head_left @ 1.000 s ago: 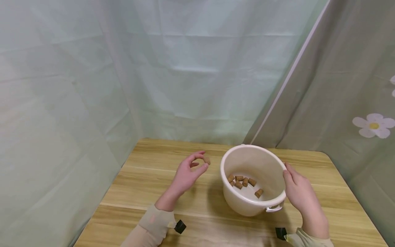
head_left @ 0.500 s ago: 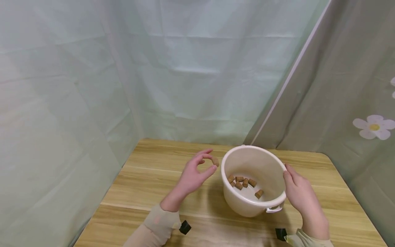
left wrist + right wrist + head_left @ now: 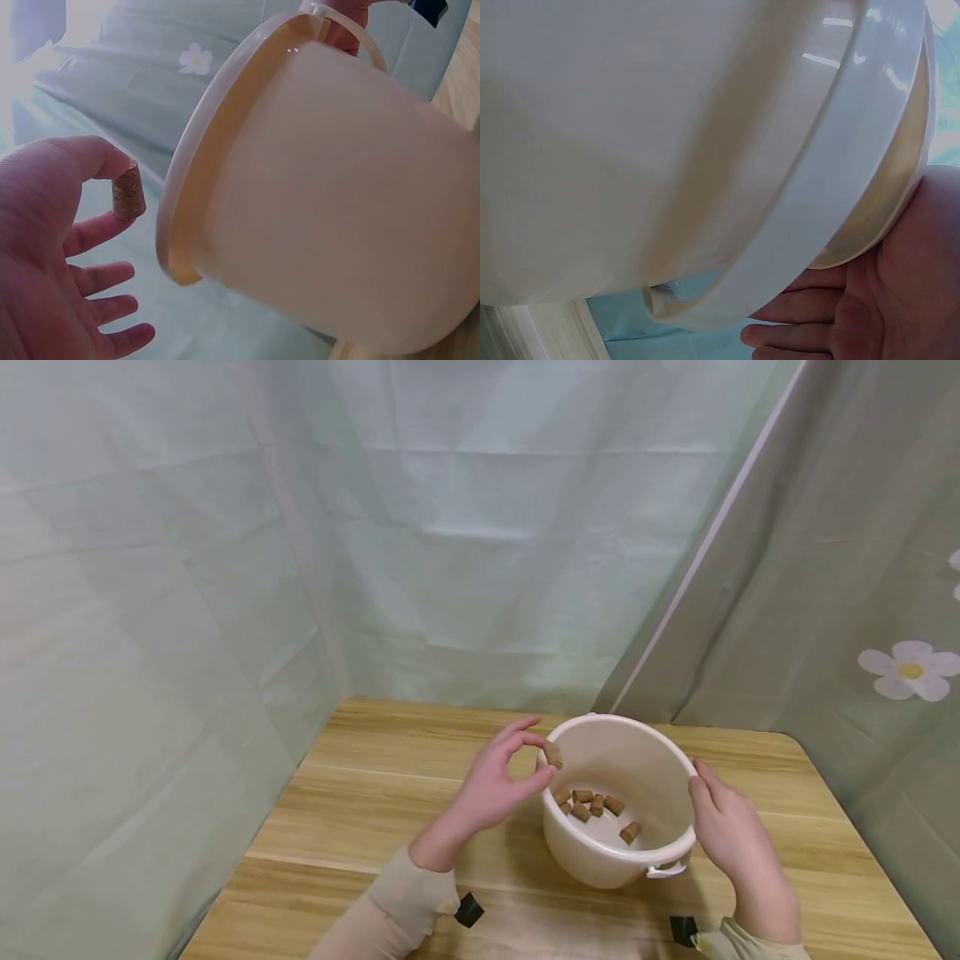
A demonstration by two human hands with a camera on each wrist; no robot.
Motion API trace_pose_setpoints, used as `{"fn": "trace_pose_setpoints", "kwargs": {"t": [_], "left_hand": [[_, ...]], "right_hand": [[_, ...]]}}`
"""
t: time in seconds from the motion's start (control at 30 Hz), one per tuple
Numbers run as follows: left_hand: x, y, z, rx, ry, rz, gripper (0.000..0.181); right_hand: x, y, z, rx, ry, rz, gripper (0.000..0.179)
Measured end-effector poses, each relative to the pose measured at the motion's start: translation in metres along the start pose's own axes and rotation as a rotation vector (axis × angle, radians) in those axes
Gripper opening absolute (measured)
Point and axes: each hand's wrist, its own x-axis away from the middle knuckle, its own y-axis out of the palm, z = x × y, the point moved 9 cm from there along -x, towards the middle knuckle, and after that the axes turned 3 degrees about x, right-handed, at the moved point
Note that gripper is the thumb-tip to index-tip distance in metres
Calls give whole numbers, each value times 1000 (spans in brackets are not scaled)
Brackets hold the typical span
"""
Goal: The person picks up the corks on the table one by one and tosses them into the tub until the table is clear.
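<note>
Between thumb and index finger, my left hand [image 3: 497, 783] pinches a small cork [image 3: 553, 755] at the left rim of a white bucket [image 3: 600, 865]. The left wrist view shows that cork [image 3: 128, 192] held upright beside the rim, the other fingers spread. Several more corks [image 3: 597, 805] lie on the bucket's floor, mostly toward its left side. My right hand [image 3: 733, 818] grips the bucket's right rim, thumb over the edge. In the right wrist view its fingers [image 3: 802, 307] reach under the rim on the outside, partly hidden by the bucket.
The bucket stands on a wood-grain table [image 3: 337, 810]. A white handle [image 3: 666, 869] sticks out at its front right. Pale green curtains [image 3: 480, 568] hang behind and at the left; a grey-green one with white flowers [image 3: 909, 671] is at the right.
My left hand has moved right with the cork, from over the table to the bucket's left rim. The right hand and the bucket have stayed in place.
</note>
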Motion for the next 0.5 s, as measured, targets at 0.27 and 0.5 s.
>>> {"fn": "trace_pose_setpoints", "kwargs": {"t": [0.27, 0.5], "left_hand": [[-4, 12, 13, -61, 64, -31, 29], [-6, 20, 17, -112, 85, -54, 27]], "right_hand": [[0, 0, 0, 0, -2, 2, 68], [0, 0, 1, -3, 5, -6, 69]]}}
